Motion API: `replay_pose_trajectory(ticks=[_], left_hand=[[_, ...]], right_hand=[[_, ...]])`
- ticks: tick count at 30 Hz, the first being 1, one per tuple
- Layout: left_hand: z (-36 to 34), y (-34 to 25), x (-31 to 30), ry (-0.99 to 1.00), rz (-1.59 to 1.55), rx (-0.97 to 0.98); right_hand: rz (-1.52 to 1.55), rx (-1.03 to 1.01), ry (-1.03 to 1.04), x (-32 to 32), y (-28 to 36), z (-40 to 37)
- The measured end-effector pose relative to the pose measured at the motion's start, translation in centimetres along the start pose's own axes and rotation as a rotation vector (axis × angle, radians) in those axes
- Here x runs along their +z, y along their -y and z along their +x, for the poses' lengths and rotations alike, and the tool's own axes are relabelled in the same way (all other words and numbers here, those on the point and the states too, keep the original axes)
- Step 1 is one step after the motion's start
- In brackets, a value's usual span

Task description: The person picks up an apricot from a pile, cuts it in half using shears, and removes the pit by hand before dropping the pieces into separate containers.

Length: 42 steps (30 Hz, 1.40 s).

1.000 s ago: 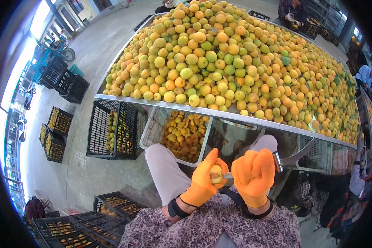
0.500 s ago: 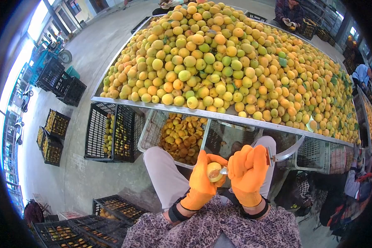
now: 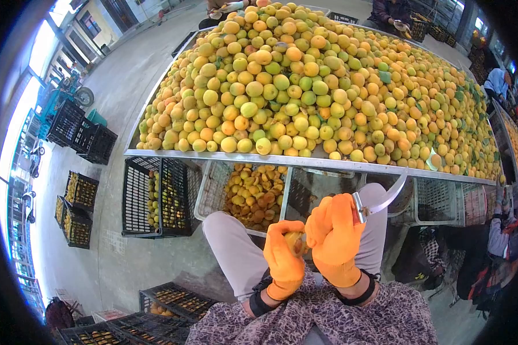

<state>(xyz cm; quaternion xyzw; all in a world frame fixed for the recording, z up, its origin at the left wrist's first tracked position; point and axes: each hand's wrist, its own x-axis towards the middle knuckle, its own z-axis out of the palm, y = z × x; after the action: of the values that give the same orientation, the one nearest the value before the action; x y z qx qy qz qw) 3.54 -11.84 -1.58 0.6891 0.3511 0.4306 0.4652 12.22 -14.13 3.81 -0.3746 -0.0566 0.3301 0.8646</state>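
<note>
My left hand (image 3: 285, 261), in an orange glove, is closed around a yellow apricot (image 3: 295, 242), which shows only in part between the fingers. Pressed up beside it, my right hand (image 3: 335, 236), gloved in orange too, grips a metal tool (image 3: 360, 208). The tool's end sticks out past the fist, where a pale curved strip runs toward the table edge. Its working tip is hidden by the gloves. In front of my knees, a pale crate (image 3: 212, 192) holds opened apricot pieces (image 3: 253, 192). Beyond it, a heap of apricots (image 3: 293, 86) covers the metal-edged table (image 3: 305, 163).
A black crate (image 3: 147, 230) with whole fruit stands left of the pale crate. More crates (image 3: 75, 227) sit on the floor at left, and others (image 3: 167, 296) near my left side. People's hands (image 3: 401, 26) show across the table; another person (image 3: 496, 83) is far right.
The metal tip seen against the apricot's opened side is now out of sight. My left fingers cover more of the fruit, and my right hand has shifted left and up. The whole view has tilted slightly.
</note>
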Motion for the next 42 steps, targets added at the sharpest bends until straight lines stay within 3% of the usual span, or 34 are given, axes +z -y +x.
replay_pose_trajectory(ticks=[2,4,5,7,8,10,11,13,17,19,20,21,23,24,26,30,32,33,35,36,38,42], left_hand=[[0.3,-0.2,-0.2,-0.004,0.021,0.030],[0.5,-0.7,-0.5,-0.034,-0.797,-0.705],[0.5,-0.6,-0.1,-0.035,-0.800,-0.707],[0.0,-0.2,0.9,-0.103,0.041,0.011],[-0.1,-0.3,1.2,-0.102,0.048,0.014],[-0.1,-0.4,1.4,-0.194,-0.250,-0.232],[0.0,-0.5,1.2,-0.188,-0.243,-0.227],[0.0,-0.7,1.2,-0.185,-0.444,-0.488],[-0.7,1.2,1.4,-0.178,-0.590,-0.464],[-0.5,1.5,1.6,-0.195,0.097,0.104],[-0.9,1.1,1.7,-0.231,-0.595,-0.361],[-0.8,0.8,1.5,-0.229,-0.590,-0.356],[-0.6,0.1,1.1,-0.129,0.158,-0.070],[-0.6,0.1,1.1,-0.134,0.156,-0.073],[-0.4,0.3,0.9,-0.243,-0.965,-0.673],[-0.5,-0.5,0.1,-0.147,-0.851,-0.655],[-0.8,-0.5,-0.2,-0.006,-0.314,-0.504],[-0.8,-0.4,-0.4,-0.006,-0.314,-0.503],[-0.7,-0.1,-0.8,0.096,0.159,-0.030],[-0.8,-0.1,-0.7,0.100,0.159,-0.025],[-0.9,-0.1,-0.4,0.071,-0.539,-0.495],[-0.9,-0.9,-0.3,0.060,-0.610,-0.540]], right_hand=[[0.016,0.031,0.007,-0.1,-0.2,-0.1],[-0.047,-0.014,0.137,-0.5,-0.6,-0.4],[-0.051,-0.014,0.138,-0.5,-0.6,-0.1],[-0.052,0.044,0.088,-0.3,-0.4,0.5],[-0.016,0.092,0.015,0.2,-0.4,0.5],[0.048,0.092,0.017,-0.3,-1.1,0.9],[0.097,0.092,0.020,-0.5,-1.3,1.0],[0.061,0.093,0.005,-0.7,-1.4,0.9],[0.106,0.100,0.043,-0.7,-1.3,1.1],[0.103,0.108,0.022,-0.5,-1.3,1.1],[0.122,0.131,0.009,-0.7,-1.4,1.3],[0.138,0.157,-0.005,-0.8,-1.4,1.4],[0.140,0.172,0.000,-0.6,-1.4,1.2],[0.131,0.154,0.017,-0.6,-1.4,1.1],[0.119,0.142,0.044,-0.6,-1.5,1.0],[0.188,0.176,0.149,-1.3,-1.6,0.7],[0.162,0.167,0.196,-1.4,-1.4,0.5],[0.162,0.189,0.181,-1.4,-1.2,0.4],[0.164,0.205,0.166,-1.6,-1.0,0.4],[0.212,0.217,0.150,-1.7,-1.0,0.5],[0.264,0.221,0.130,-1.8,-0.7,0.5],[0.284,0.255,0.106,-2.0,-0.3,0.5]])
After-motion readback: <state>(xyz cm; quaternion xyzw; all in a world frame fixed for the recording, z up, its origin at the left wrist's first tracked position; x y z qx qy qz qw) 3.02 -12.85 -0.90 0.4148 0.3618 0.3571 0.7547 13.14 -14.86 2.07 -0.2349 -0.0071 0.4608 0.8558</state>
